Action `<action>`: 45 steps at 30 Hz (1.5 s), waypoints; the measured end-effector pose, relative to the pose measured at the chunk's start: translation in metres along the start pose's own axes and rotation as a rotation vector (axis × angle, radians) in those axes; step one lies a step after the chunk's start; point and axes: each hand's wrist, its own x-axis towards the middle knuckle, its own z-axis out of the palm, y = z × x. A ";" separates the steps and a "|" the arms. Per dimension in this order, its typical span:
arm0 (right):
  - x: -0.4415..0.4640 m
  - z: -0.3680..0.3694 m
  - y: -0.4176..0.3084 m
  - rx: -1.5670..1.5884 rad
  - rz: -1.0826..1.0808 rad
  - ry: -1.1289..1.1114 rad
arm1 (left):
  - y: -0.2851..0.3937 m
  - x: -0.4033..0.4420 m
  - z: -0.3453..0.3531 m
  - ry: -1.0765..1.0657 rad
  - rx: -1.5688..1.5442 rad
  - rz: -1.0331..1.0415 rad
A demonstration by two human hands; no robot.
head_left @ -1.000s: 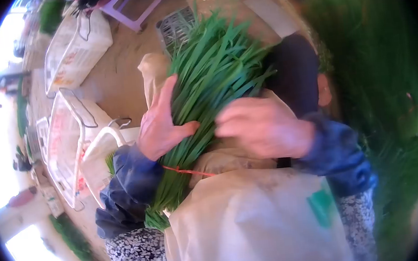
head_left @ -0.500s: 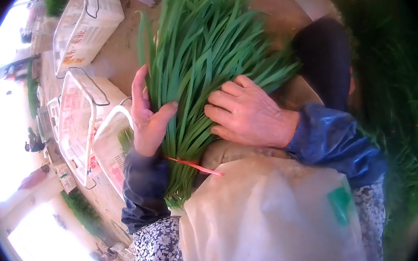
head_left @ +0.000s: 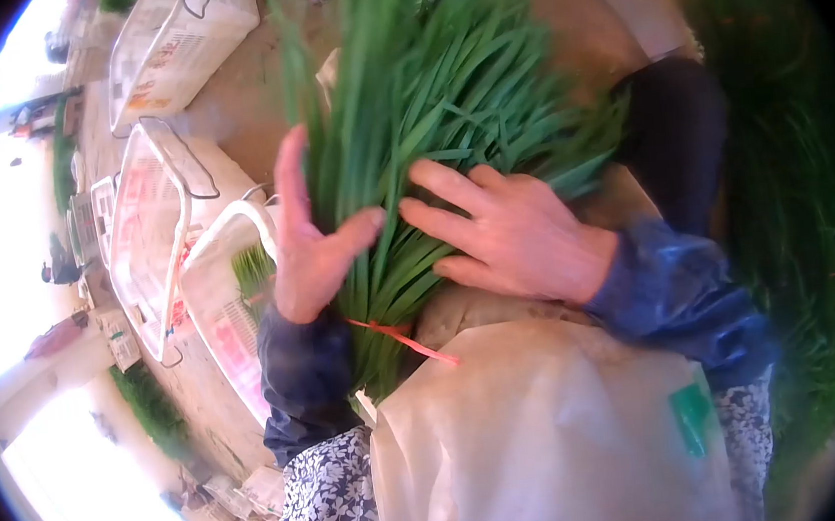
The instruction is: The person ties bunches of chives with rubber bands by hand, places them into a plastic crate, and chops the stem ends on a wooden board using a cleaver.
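A large bundle of long green leaves [head_left: 461, 85] lies across my lap, its tops fanned out and partly blurred. A red tie [head_left: 400, 339] circles its lower end, with a loose tail over the pale apron [head_left: 543, 419]. My left hand [head_left: 320, 235] rests against the bundle's left side, thumb spread from the fingers, which are partly hidden. On the right side of the leaves lies my right hand [head_left: 515, 229], fingers spread on top of them.
White plastic baskets [head_left: 179, 57] [head_left: 149, 241] stand on the floor at the left, and a nearer one [head_left: 217, 320] holds some green stalks. A big mass of green leaves [head_left: 806, 223] fills the right side. A dark knee shape [head_left: 677, 135] is beside the bundle.
The view has shifted toward the bundle, which now reaches the top edge. Its leaves have spread wider. My right hand has come down onto the leaves, and its fingers have spread.
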 end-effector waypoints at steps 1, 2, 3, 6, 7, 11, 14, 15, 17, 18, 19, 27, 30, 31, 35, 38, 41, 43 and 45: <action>0.009 0.001 0.001 -0.026 0.016 -0.048 | 0.000 0.001 -0.001 -0.005 -0.001 0.012; 0.017 0.004 0.002 -0.037 0.019 -0.043 | 0.001 0.001 -0.003 -0.090 0.176 0.026; 0.024 0.009 0.004 -0.088 -0.007 -0.037 | 0.000 0.003 -0.005 -0.174 0.352 0.037; 0.020 0.006 -0.006 -0.137 0.022 -0.034 | -0.005 0.005 -0.012 -0.099 0.084 0.024; 0.015 0.003 -0.014 -0.132 0.085 -0.038 | -0.006 0.003 -0.015 -0.051 -0.070 -0.038; -0.010 -0.001 -0.024 -0.062 0.123 -0.134 | -0.003 -0.005 -0.015 0.071 -0.249 -0.026; 0.014 -0.004 -0.016 -0.084 0.080 -0.073 | -0.003 -0.010 -0.014 0.091 -0.244 -0.014; 0.025 -0.006 -0.013 -0.121 0.060 -0.030 | -0.001 -0.010 -0.013 0.085 -0.250 -0.001; 0.031 0.000 -0.007 -0.115 0.106 -0.096 | -0.004 -0.010 -0.016 0.118 -0.216 0.031; 0.028 0.002 -0.008 -0.132 0.116 -0.107 | -0.006 -0.011 -0.020 0.135 -0.219 0.036; 0.022 0.004 -0.011 -0.145 0.127 -0.122 | -0.008 -0.014 -0.022 0.155 -0.221 0.036; -0.016 -0.025 -0.006 0.150 0.138 -0.184 | -0.009 -0.013 -0.018 0.129 -0.274 0.020; -0.002 -0.057 0.004 0.152 0.148 -0.049 | -0.008 -0.011 -0.014 0.116 -0.278 0.023; 0.003 -0.062 0.002 0.036 0.144 -0.017 | -0.008 -0.011 -0.013 0.110 -0.272 0.034; 0.054 -0.071 0.003 -0.161 0.044 0.251 | -0.006 -0.013 -0.008 0.095 -0.264 0.065; 0.084 -0.043 0.022 0.057 -0.049 0.268 | 0.000 -0.014 -0.005 0.103 -0.243 0.001; 0.091 -0.038 0.025 0.121 0.005 0.138 | -0.003 -0.014 -0.003 0.099 -0.207 0.043; 0.088 -0.039 0.025 0.151 0.048 0.087 | -0.006 -0.014 -0.003 0.093 -0.208 0.055; 0.088 -0.039 0.028 0.168 0.079 0.033 | -0.011 -0.013 -0.002 0.096 -0.216 0.081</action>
